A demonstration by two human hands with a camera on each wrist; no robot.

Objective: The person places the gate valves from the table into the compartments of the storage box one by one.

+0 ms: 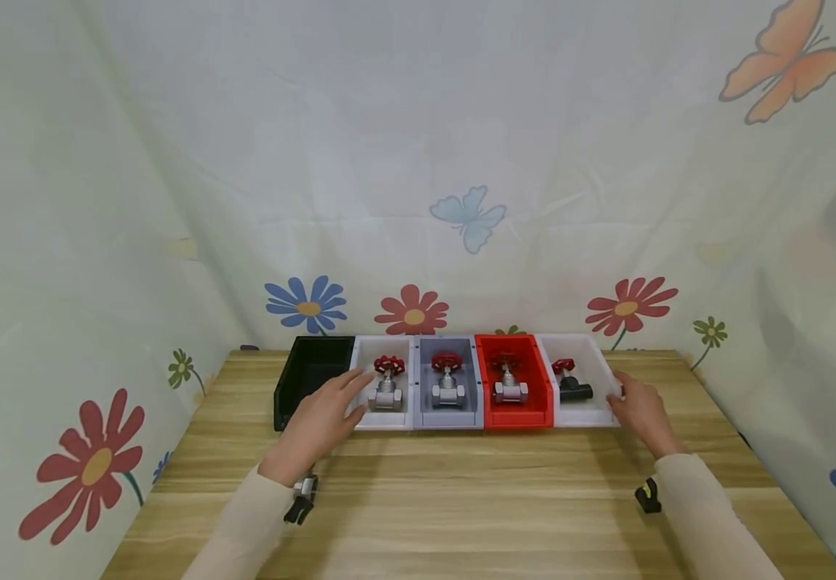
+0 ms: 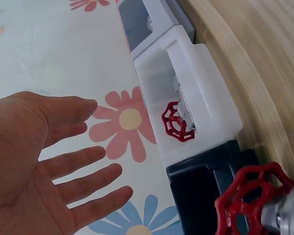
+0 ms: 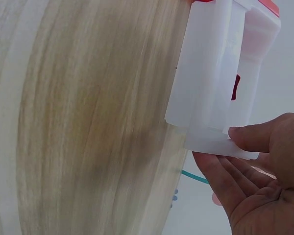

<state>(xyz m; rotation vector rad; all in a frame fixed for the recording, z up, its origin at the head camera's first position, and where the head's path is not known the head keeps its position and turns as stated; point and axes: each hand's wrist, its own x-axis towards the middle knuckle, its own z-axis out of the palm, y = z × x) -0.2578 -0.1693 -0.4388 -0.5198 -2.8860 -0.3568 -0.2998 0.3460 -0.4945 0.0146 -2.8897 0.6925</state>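
Note:
My left hand (image 1: pixel 320 415) hovers over the front of the black bin (image 1: pixel 316 358) and beside the left white bin (image 2: pixel 220 98). Its fingers are extended with nothing in them. A gate valve with a red handwheel (image 1: pixel 389 366) lies in that white bin. Another red-wheeled valve (image 2: pixel 252 200) is near my left wrist, mostly hidden by the forearm in the head view. At the row's other end, my right hand (image 1: pixel 643 411) pinches the side wall of the right white bin (image 3: pixel 206 78), thumb inside, fingers outside. That bin holds a black valve (image 1: pixel 575 392) with a red handle.
Between the white bins sit a grey bin (image 1: pixel 425 354) and a red bin (image 1: pixel 541 374), each with a metal valve inside. The bins form one row at the back of the wooden table (image 1: pixel 461 499). Behind it hangs a flowered curtain (image 1: pixel 389 161).

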